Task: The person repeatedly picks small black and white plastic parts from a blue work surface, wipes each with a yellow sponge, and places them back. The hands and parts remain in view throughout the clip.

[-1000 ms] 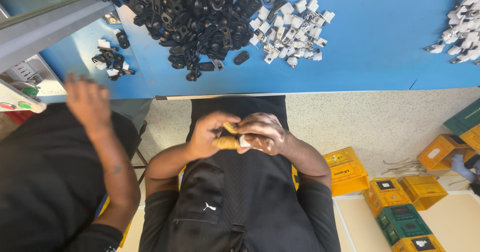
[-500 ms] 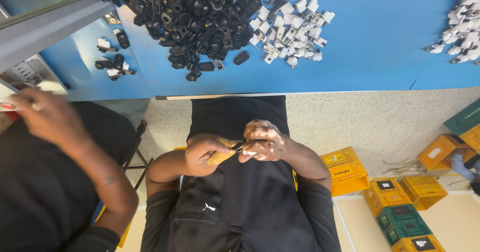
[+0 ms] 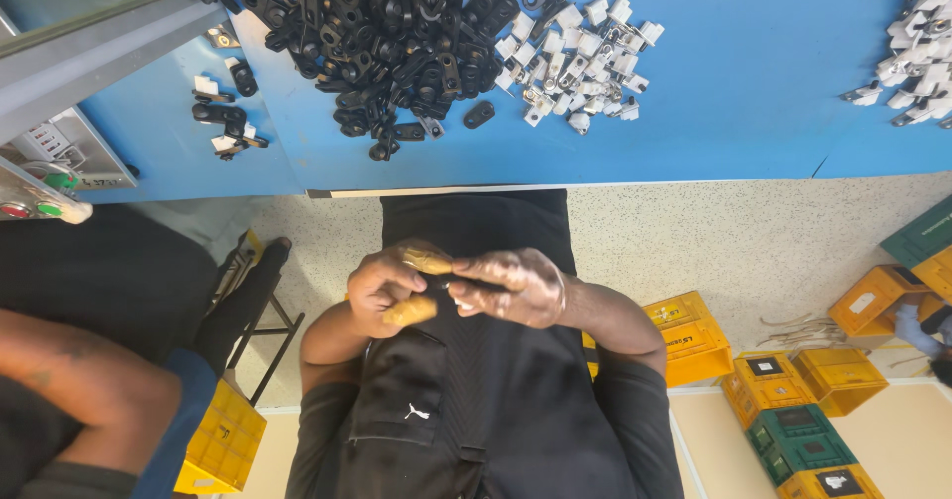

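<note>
Yellow crates [image 3: 684,335] and green crates [image 3: 793,439] are sitting on the floor at 4 o'clock; contents too small to tell. Left hand [image 3: 389,286] and right hand [image 3: 516,286] are meeting over the lap at centre, fingers curled shut, pinching a small dark part [image 3: 448,283] between them. Black parts pile [image 3: 367,33] and white parts pile [image 3: 580,48] are lying loose on the blue table [image 3: 754,112] at 12 o'clock.

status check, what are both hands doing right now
Left hand and right hand together above the lap, pinching a small dark part. Yellowish finger covers on the left fingertips. Pile of black parts and white clips untouched on blue table.
</note>
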